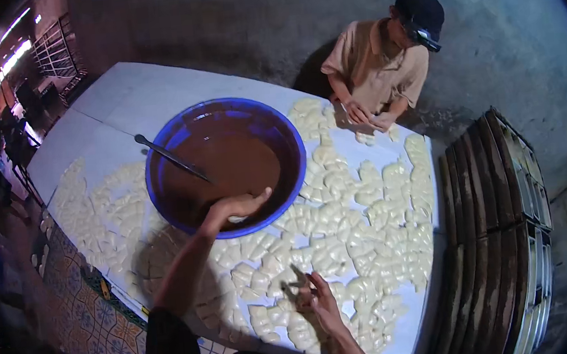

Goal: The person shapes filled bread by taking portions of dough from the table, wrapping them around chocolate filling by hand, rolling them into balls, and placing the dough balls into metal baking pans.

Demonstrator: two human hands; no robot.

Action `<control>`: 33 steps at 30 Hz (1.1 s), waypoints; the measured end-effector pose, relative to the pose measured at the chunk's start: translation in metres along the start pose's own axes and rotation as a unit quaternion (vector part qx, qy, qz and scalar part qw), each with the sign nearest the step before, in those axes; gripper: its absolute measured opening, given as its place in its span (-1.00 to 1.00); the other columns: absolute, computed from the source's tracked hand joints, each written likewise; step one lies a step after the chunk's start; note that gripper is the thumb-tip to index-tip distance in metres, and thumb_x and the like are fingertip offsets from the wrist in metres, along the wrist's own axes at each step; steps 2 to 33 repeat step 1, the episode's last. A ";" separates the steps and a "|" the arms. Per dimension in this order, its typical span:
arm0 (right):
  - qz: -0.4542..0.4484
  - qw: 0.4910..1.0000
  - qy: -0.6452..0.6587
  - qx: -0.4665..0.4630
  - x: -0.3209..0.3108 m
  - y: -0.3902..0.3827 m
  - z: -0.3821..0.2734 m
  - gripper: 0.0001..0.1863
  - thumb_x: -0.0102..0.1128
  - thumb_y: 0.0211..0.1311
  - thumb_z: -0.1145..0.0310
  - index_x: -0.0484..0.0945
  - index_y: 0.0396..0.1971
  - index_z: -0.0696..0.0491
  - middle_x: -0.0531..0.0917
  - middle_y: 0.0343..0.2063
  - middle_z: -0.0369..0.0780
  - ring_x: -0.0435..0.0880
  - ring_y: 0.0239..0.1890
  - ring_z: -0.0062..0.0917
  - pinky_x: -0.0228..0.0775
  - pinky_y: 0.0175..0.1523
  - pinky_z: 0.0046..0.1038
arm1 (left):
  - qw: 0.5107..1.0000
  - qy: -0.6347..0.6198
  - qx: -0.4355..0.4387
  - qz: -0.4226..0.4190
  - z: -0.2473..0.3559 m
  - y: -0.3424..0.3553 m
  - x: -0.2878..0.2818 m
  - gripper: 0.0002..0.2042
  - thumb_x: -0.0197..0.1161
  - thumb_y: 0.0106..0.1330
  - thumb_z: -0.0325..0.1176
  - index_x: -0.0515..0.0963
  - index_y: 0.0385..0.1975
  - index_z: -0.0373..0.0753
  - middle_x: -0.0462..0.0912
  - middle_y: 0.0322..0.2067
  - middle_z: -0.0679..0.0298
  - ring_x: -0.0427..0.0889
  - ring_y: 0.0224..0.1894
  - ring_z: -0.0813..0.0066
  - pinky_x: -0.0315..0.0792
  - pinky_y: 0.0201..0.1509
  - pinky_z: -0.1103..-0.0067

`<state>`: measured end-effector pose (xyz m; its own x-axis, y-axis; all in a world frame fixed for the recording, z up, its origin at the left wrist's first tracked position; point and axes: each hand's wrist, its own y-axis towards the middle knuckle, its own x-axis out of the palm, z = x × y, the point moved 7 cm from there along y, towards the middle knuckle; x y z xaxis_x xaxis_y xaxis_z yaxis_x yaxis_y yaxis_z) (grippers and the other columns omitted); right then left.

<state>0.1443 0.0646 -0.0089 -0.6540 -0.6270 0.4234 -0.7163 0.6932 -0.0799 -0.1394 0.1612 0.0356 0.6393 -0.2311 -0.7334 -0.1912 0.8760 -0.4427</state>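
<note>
My left hand (240, 207) reaches over the near rim of a blue basin (299, 165) that holds brown liquid (230, 158). A pale dough piece (236, 218) shows under its curled fingers. Lower and to the right, my right hand (321, 303) hovers above the table, its fingers apart and nothing visible in them. Beneath it spread many smooth, pale dough pieces (364, 237), lying close together and partly overlapping. A dark long-handled utensil (172, 159) leans on the basin's left rim, its lower end in the liquid.
Across the white table (132, 89), a person in a tan shirt and dark cap (382, 65) handles dough at the far right edge. Stacked trays (486, 226) stand close to the table's right side. Patterned floor tiles (92, 318) show at the lower left.
</note>
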 end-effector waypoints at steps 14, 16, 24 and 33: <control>-0.005 0.998 0.053 -0.019 0.005 -0.001 0.000 -0.07 0.20 0.19 -0.05 -0.12 0.41 -0.06 0.03 0.38 -0.19 0.33 0.20 -0.34 0.42 0.14 -0.27 | 1.000 0.002 -0.003 0.005 -0.002 0.001 -0.006 -0.22 -0.34 0.33 0.31 0.11 0.34 -0.21 0.03 0.36 -0.03 -0.04 0.41 0.00 -0.17 0.47 0.32; -0.005 0.998 0.053 -0.019 0.005 -0.001 0.000 -0.07 0.20 0.19 -0.05 -0.12 0.41 -0.06 0.03 0.38 -0.19 0.33 0.20 -0.34 0.42 0.14 -0.27 | 1.000 0.002 -0.003 0.005 -0.002 0.001 -0.006 -0.22 -0.34 0.33 0.31 0.11 0.34 -0.21 0.03 0.36 -0.03 -0.04 0.41 0.00 -0.17 0.47 0.32; -0.005 0.998 0.053 -0.019 0.005 -0.001 0.000 -0.07 0.20 0.19 -0.05 -0.12 0.41 -0.06 0.03 0.38 -0.19 0.33 0.20 -0.34 0.42 0.14 -0.27 | 1.000 0.002 -0.003 0.005 -0.002 0.001 -0.006 -0.22 -0.34 0.33 0.31 0.11 0.34 -0.21 0.03 0.36 -0.03 -0.04 0.41 0.00 -0.17 0.47 0.32; -0.005 0.998 0.053 -0.019 0.005 -0.001 0.000 -0.07 0.20 0.19 -0.05 -0.12 0.41 -0.06 0.03 0.38 -0.19 0.33 0.20 -0.34 0.42 0.14 -0.27 | 1.000 0.002 -0.003 0.005 -0.002 0.001 -0.006 -0.22 -0.34 0.33 0.31 0.11 0.34 -0.21 0.03 0.36 -0.03 -0.04 0.41 0.00 -0.17 0.47 0.32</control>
